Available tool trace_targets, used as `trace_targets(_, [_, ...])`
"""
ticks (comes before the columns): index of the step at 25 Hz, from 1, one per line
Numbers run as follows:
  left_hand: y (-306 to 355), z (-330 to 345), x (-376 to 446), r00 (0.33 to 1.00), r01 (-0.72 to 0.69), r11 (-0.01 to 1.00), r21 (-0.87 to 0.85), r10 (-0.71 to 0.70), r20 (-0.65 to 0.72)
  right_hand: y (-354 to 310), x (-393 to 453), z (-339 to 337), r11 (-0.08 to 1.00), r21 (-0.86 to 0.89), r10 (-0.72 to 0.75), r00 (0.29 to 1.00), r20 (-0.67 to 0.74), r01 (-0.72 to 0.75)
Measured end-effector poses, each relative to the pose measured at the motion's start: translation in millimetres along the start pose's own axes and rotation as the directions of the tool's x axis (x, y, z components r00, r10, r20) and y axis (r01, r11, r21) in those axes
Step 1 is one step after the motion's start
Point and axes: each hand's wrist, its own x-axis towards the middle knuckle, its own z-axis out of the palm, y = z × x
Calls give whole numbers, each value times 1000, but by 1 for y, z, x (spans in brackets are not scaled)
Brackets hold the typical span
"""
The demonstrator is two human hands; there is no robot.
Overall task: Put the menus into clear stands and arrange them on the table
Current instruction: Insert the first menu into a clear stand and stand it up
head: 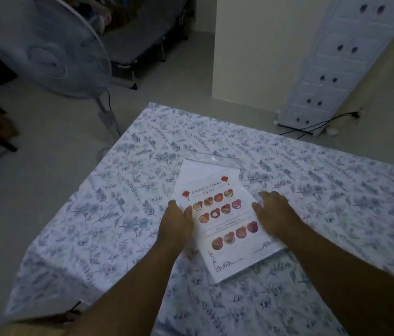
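Observation:
A white menu printed with red food pictures and the words "Chinese Food Menu" lies flat on the table, which is covered with a floral cloth. Its far end overlaps a clear stand lying flat with white paper in it. My left hand grips the menu's left edge, thumb on top. My right hand rests on the menu's right edge with fingers curled over it. Whether the menu's top sits inside the stand or only on it, I cannot tell.
A white pedestal fan stands on the floor past the table's far left corner. A white drawer unit with a black cable at its foot stands at the back right. A cot sits far behind.

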Motion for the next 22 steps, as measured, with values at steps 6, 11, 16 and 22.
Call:
trace_targets(6, [-34,9,39,972,174,973,-152,-145,185,-8,31,34,981,128,150,987,-51,-143])
trace_targets(11, [-34,8,42,943,266,908,-324,-177,281,-8,31,38,939,278,222,974,-48,-201])
trace_targets(16, [-7,15,19,967,177,934,-310,-107,230,14,0,12,885,406,280,957,-80,-226])
trace_targets(22, [74,48,-34,945,-85,912,-402,202,259,96,-86,-53,799,563,440,843,-310,-211])
